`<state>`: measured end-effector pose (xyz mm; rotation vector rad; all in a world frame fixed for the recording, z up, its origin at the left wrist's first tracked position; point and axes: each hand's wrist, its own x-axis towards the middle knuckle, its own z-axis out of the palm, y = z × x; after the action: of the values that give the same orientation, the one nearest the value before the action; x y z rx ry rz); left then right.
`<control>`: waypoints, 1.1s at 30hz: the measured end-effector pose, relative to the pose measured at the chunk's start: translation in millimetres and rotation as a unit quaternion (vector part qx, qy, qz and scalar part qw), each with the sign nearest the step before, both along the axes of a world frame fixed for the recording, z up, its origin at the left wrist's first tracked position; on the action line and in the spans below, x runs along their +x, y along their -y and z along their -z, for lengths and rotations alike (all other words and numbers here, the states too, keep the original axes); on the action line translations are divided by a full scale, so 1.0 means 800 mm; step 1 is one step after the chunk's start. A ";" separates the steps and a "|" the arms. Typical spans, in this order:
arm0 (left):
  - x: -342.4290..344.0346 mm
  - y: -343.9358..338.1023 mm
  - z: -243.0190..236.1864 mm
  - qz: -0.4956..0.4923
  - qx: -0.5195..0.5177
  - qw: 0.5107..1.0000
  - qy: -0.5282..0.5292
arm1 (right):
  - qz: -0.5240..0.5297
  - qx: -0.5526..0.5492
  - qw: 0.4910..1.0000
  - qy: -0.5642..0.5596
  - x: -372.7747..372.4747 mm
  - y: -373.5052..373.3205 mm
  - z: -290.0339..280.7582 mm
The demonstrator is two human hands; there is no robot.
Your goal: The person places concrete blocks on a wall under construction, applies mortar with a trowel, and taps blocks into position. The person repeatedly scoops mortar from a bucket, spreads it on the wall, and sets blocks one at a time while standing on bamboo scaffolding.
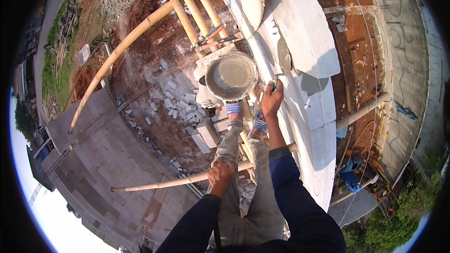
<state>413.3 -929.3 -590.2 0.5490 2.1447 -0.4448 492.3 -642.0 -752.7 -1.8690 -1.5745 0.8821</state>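
My right hand (272, 99) grips the handle of a trowel (283, 56), its grey blade lying along the side of the white block wall (302, 89). Wet grey mortar (313, 85) shows on the wall beside the blade. Left of the trowel, a round bucket (257, 80) holds grey mortar and stands just beyond my feet. My left hand (221, 172) is curled closed over my trouser leg at the knee, and nothing shows in its fingers. A large white block (309, 28) sits on top of the wall at the far end.
Bamboo poles (136, 35) form a scaffold around me, high above the ground. Several tools (218, 37) lie beyond the bucket. Below are broken white blocks (183, 107) and a person (205, 94), partly hidden. Another person (350, 171) is low at right. A block wall (108, 159) stands left.
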 end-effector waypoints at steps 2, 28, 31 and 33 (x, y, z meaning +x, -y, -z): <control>0.000 0.003 0.001 -0.001 0.008 1.000 0.005 | 0.008 0.032 0.999 0.005 -0.013 -0.014 -0.006; 0.004 0.011 0.007 0.010 0.019 1.000 0.000 | 0.026 -0.092 0.995 -0.006 0.048 0.091 -0.028; -0.001 0.007 0.004 -0.004 0.030 0.999 0.012 | 0.027 -0.102 0.994 0.034 0.064 0.089 0.015; 0.001 0.010 0.006 -0.007 0.024 1.000 0.008 | -0.004 -0.091 0.993 0.071 0.062 0.079 0.030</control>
<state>413.8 -937.2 -595.1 0.5622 2.1468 -0.3809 542.1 -705.5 -777.0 -2.0957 -1.6334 0.9418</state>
